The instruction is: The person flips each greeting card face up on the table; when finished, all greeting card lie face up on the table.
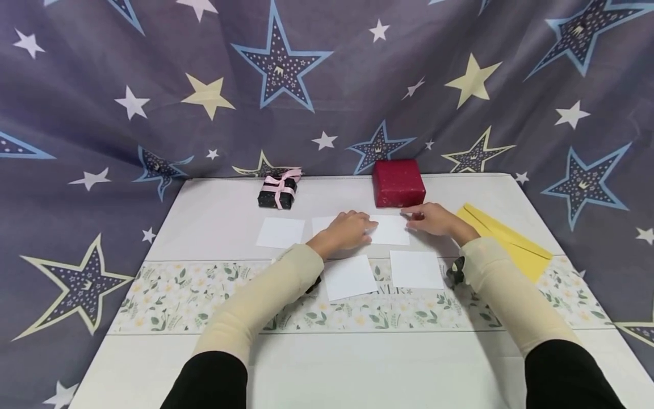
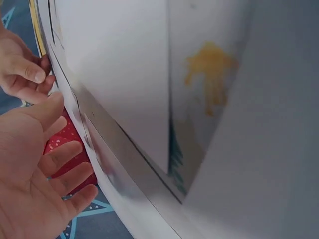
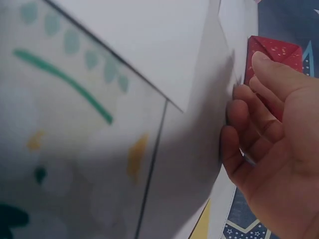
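Several white paper cards lie on the table. One white card is between the two hands in the head view, at the back of the group. My left hand reaches over from the left with its fingertips at that card's left edge and covers part of a neighbouring card; the left wrist view shows its fingers loosely spread. At the right edge of the same card, my right hand rests its fingertips low, the fingers gently bent and the thumb apart from them. Nearer me lie two more cards, a tilted one and a straighter one.
A red gift box stands just behind the hands. Farther left are a small black box with a pink ribbon and another white card. A yellow envelope lies beside the right forearm. Behind the table hangs a star-patterned cloth.
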Tool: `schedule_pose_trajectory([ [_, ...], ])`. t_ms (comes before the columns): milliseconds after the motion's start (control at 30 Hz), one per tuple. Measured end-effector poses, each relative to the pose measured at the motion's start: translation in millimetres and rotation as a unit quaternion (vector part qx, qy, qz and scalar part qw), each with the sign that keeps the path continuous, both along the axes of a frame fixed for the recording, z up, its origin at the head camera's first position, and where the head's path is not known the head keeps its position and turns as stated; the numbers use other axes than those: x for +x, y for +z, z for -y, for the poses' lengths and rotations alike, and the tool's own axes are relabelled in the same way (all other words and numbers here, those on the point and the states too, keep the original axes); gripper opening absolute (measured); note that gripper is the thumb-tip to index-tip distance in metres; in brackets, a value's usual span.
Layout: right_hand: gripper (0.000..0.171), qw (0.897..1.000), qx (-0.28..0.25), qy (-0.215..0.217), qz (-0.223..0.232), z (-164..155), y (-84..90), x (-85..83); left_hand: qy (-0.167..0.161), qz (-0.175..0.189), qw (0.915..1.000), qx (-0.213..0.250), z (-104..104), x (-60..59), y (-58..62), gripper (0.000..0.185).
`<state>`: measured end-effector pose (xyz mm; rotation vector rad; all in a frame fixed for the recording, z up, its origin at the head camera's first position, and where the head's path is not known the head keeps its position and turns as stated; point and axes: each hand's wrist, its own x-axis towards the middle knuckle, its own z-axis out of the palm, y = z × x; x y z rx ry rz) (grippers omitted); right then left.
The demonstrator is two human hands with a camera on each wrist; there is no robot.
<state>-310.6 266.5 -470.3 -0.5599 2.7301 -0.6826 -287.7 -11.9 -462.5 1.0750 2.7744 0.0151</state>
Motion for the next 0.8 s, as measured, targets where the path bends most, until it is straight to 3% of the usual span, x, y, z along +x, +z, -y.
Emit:
schedule_pose_trajectory([
  [267,0.050,0.999,0.024,-0.014,0.030,2.1,1.6,-3.3,0.013,0.014,0.9989,-0.042,-3.2,2.7,2.8,0.051],
  [400,0.046,0.999,0.017,-0.020,0.038,1.7,0.3,-3.2,0.022,0.005,0.9980,-0.060,-5.7,4.4,3.5,0.051],
  [800,0.034,0.998,-0.014,-0.048,0.047,0.0,-1.9,-5.8,0.025,0.000,0.9991,-0.033,-4.4,2.9,2.1,0.052],
])
